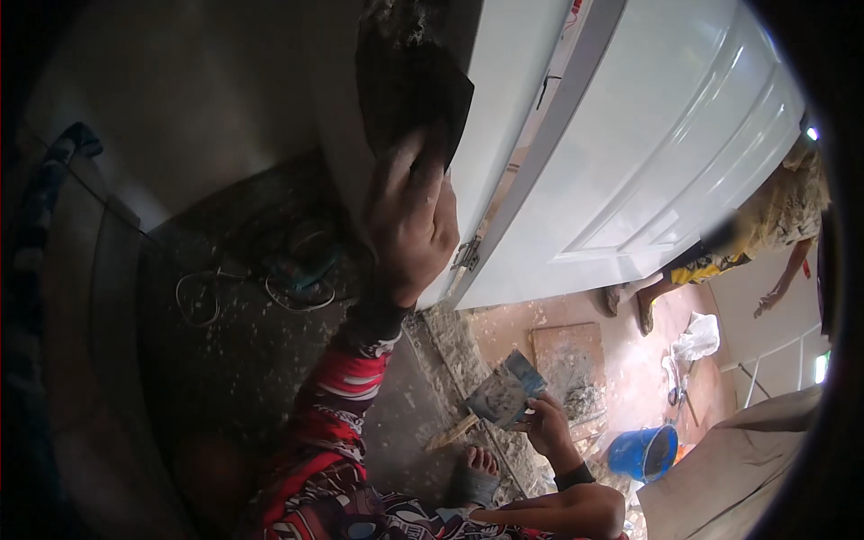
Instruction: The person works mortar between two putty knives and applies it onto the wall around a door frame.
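Observation:
My left hand (414, 220), in a red patterned sleeve, is raised beside the white door frame (508, 108). Its fingers are closed on a dark flat plate (414, 94) held up near the wall; its exact kind is lost in shadow. Lower and to the right, my right hand (551, 432), a dark band at its wrist, grips the edge of a flat grey-blue plate (504, 391) smeared with plaster. A pale wooden piece (452, 432), perhaps a handle, sticks out at that plate's lower left. A bare-toed foot (481, 468) is just below.
A white panelled door (648, 153) stands at the upper right. Beyond it are another person's legs (666, 288) and hand (769, 301). A blue bucket (643, 453), a stained board (569, 360) and a white bag (697, 337) lie rightward. A corded power tool (301, 270) rests on the spattered floor.

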The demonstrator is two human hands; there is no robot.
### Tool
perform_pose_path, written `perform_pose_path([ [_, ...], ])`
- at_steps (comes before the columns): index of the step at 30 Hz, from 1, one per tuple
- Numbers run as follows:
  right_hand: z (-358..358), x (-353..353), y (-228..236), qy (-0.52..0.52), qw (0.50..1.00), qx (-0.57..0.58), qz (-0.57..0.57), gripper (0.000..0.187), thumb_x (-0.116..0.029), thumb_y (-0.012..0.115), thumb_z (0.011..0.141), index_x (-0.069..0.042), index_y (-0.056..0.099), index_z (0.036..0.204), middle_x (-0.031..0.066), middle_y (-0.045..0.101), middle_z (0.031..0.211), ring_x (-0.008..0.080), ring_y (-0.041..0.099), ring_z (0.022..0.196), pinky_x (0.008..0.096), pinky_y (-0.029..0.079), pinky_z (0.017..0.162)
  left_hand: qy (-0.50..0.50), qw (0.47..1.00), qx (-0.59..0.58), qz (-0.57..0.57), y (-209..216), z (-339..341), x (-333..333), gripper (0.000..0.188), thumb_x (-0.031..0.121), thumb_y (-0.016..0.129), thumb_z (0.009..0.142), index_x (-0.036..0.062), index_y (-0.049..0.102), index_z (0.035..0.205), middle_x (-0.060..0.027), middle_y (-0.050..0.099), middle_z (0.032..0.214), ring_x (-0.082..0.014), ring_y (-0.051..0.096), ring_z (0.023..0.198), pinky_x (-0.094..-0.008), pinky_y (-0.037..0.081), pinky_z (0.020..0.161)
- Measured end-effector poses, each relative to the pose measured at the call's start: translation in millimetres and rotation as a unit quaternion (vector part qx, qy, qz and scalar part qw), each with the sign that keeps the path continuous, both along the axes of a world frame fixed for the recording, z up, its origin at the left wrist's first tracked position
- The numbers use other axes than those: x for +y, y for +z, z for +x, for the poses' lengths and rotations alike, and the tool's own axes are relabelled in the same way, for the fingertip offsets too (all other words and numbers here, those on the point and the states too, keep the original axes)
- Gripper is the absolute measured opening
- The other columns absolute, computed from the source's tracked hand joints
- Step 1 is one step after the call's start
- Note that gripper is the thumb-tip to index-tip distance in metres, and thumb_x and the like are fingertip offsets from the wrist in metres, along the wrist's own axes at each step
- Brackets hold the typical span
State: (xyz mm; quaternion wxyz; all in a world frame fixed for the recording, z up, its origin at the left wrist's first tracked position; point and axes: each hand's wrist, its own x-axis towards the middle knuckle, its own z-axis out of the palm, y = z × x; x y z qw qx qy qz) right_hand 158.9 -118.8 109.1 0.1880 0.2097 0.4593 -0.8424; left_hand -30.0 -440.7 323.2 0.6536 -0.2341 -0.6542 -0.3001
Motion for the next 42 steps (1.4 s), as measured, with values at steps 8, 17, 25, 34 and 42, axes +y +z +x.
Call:
perform_pose_path([
  [8, -10, -5, 22, 0.018, 0.999, 0.014, 0.026, 0.019, -0.004, 0.049, 0.092, 0.001, 0.053, 0.110, 0.0160, 0.065, 0.100, 0.0325, 0.071, 0.081, 0.0461, 0.062, 0.064, -0.015, 0.994, -0.093, -0.061, -9, 23, -30, 0.026, -0.008, 0.059, 0.088, -0.0080, 0.063, 0.113, -0.0252, 0.063, 0.112, -0.0345, 0.066, 0.094, -0.0369, 0.054, 0.078],
  [17, -42, -12, 100, 0.036, 0.992, 0.029, 0.116, 0.019, -0.002, 0.051, 0.090, 0.002, 0.055, 0.108, 0.0130, 0.062, 0.097, 0.0289, 0.069, 0.084, 0.0471, 0.061, 0.074, -0.044, 0.997, -0.058, 0.031, -27, 16, -55, 0.031, -0.005, 0.064, 0.086, -0.0063, 0.060, 0.117, -0.0220, 0.065, 0.106, -0.0321, 0.067, 0.091, -0.0370, 0.054, 0.073],
  [25, -69, -33, 191, 0.110, 0.982, 0.089, 0.125, 0.034, -0.006, 0.050, 0.092, 0.005, 0.051, 0.124, 0.0172, 0.062, 0.115, 0.0322, 0.067, 0.097, 0.0510, 0.059, 0.082, -0.316, 0.825, -0.303, 0.357, -11, 32, -84, 0.030, 0.008, 0.065, 0.093, -0.0065, 0.057, 0.118, -0.0057, 0.069, 0.099, -0.0124, 0.063, 0.078, -0.0295, 0.052, 0.064],
  [34, -96, -112, 205, 0.067, 0.981, 0.166, 0.081, 0.025, -0.011, 0.048, 0.097, -0.004, 0.050, 0.122, 0.0116, 0.062, 0.101, 0.0252, 0.068, 0.084, 0.0443, 0.061, 0.073, -0.573, 0.493, -0.419, 0.503, -57, 20, -82, 0.022, 0.014, 0.061, 0.093, -0.0022, 0.063, 0.109, -0.0137, 0.067, 0.103, -0.0241, 0.067, 0.092, -0.0373, 0.059, 0.077],
  [42, -105, -153, 150, 0.016, 0.973, 0.228, 0.012, 0.029, -0.009, 0.047, 0.098, -0.002, 0.050, 0.126, 0.0135, 0.063, 0.109, 0.0250, 0.070, 0.083, 0.0437, 0.062, 0.070, -0.640, 0.245, -0.502, 0.528, -125, 24, -42, 0.022, 0.013, 0.057, 0.096, -0.0034, 0.063, 0.109, -0.0137, 0.068, 0.103, -0.0202, 0.068, 0.091, -0.0328, 0.058, 0.081],
])
